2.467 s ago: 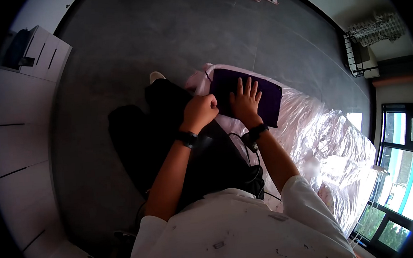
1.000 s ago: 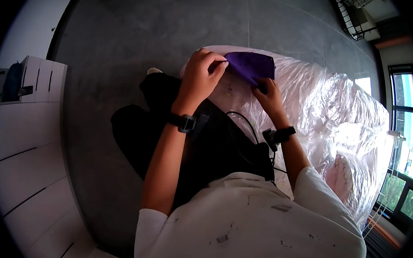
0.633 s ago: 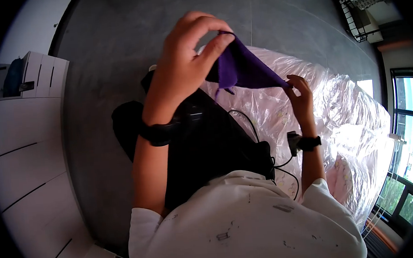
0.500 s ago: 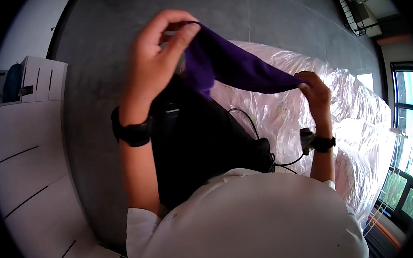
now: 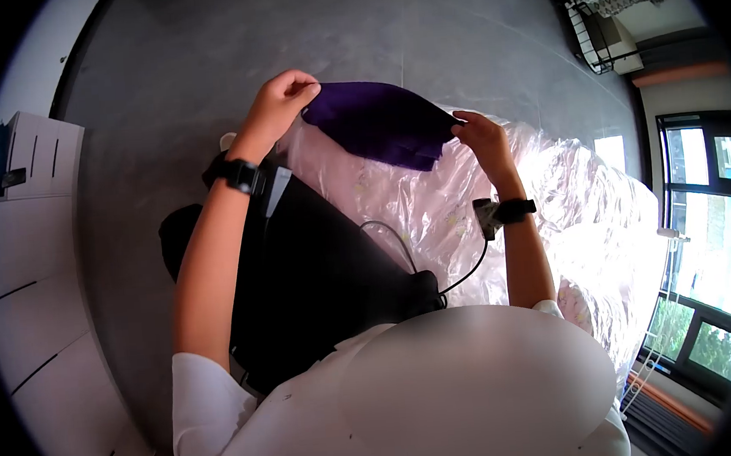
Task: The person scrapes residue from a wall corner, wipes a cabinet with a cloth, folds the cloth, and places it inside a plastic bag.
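Observation:
A dark purple cloth (image 5: 375, 124) is stretched between my two hands, its lower edge hanging loose. My left hand (image 5: 282, 107) pinches its upper left corner between thumb and fingers. At the right end, my right hand (image 5: 484, 137) grips the other corner. Below the cloth lies a bed-like surface under crinkled clear plastic (image 5: 431, 202), and the cloth is held above it. What sort of item the cloth is, I cannot tell.
Black-clad legs (image 5: 301, 275) are beneath my arms. A cable (image 5: 469, 273) runs from a small device at my right wrist. White cabinets (image 5: 32, 251) line the left side, windows (image 5: 688, 171) the right. Grey floor (image 5: 200, 45) stretches ahead.
Both hands have moved away from my body, carrying the cloth forward. The cloth, slack and twisted before, is now spread wider and flatter. The view has shifted too.

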`<control>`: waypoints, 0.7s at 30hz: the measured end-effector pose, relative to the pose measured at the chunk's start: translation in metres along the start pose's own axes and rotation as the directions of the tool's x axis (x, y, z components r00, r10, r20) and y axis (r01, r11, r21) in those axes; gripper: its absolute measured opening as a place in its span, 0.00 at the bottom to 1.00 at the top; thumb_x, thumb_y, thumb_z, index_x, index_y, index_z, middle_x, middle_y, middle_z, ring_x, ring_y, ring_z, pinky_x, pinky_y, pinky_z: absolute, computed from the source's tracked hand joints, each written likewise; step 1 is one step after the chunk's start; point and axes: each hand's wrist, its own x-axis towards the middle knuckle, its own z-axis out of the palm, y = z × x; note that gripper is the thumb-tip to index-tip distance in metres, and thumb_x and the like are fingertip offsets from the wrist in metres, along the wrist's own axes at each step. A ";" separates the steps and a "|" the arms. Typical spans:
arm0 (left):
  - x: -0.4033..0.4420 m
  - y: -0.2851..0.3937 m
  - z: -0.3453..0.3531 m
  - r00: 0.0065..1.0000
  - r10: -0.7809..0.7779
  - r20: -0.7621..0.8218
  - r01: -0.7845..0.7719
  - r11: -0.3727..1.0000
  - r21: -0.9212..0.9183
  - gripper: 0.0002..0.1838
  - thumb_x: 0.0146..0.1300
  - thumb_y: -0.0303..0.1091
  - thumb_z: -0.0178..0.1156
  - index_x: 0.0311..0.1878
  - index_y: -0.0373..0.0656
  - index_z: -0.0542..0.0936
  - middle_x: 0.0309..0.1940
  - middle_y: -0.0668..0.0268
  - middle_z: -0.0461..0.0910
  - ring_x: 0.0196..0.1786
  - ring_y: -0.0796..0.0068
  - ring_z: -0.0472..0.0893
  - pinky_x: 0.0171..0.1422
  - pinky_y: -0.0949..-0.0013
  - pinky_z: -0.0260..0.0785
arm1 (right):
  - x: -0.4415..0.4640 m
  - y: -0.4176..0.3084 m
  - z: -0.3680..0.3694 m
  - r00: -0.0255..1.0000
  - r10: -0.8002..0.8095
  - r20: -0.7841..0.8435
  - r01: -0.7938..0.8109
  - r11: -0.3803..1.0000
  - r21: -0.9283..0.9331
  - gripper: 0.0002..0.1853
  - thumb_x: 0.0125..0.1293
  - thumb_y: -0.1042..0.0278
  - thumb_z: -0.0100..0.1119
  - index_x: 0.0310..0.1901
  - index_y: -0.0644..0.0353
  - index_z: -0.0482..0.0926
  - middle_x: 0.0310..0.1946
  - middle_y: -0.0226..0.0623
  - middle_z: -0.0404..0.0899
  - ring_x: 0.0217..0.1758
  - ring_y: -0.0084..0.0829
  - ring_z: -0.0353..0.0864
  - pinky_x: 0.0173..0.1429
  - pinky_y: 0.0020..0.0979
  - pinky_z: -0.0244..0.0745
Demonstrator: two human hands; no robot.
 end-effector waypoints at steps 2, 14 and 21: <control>-0.007 -0.005 -0.003 0.997 0.076 0.008 -0.076 0.997 -0.021 0.08 0.65 0.32 0.62 0.42 0.37 0.79 0.31 0.72 0.79 0.35 0.86 0.74 0.41 0.80 0.67 | -0.011 -0.009 -0.002 0.998 0.063 0.005 -0.063 0.998 0.019 0.12 0.63 0.73 0.64 0.48 0.64 0.81 0.33 0.28 0.81 0.38 0.18 0.78 0.46 0.22 0.73; -0.047 0.066 -0.023 0.968 0.246 0.052 -0.248 0.968 0.043 0.08 0.65 0.33 0.63 0.43 0.39 0.79 0.34 0.73 0.78 0.38 0.85 0.76 0.46 0.80 0.68 | -0.045 -0.068 -0.067 0.979 -0.167 0.114 0.136 0.961 0.240 0.06 0.67 0.70 0.60 0.39 0.63 0.77 0.46 0.41 0.83 0.49 0.27 0.81 0.54 0.29 0.75; 0.015 0.009 0.002 0.986 0.167 0.010 -0.164 0.955 0.247 0.10 0.62 0.34 0.62 0.41 0.38 0.81 0.30 0.66 0.81 0.36 0.77 0.79 0.43 0.72 0.71 | 0.015 0.002 -0.038 0.994 0.110 0.021 -0.112 0.963 0.246 0.13 0.66 0.60 0.63 0.43 0.62 0.80 0.36 0.27 0.79 0.41 0.20 0.77 0.50 0.25 0.73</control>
